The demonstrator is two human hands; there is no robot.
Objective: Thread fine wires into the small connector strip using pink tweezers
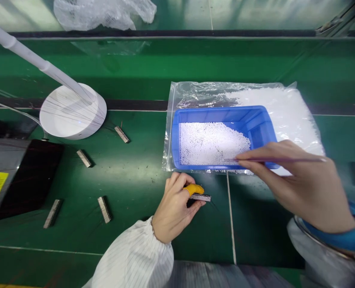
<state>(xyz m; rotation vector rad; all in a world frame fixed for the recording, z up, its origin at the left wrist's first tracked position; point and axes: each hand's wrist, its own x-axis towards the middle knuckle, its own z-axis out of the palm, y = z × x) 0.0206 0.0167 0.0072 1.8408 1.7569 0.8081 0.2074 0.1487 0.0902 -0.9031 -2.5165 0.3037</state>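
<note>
"What's held?"

"On my feed, left hand (177, 205) pinches a metal strip (204, 198) at five o'clock; right hand (303, 182) grips a thin stick (265, 160), tip at white beads (203, 140) in the blue bin (207, 116), three o'clock."

"Step?"

"Probing beads, I judge; next calls for fine aim."

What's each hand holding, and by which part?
Left hand: a small metal block, pinched between thumb and yellow-covered finger, right end showing. Right hand: a thin stick, gripped toward its left end.
</note>
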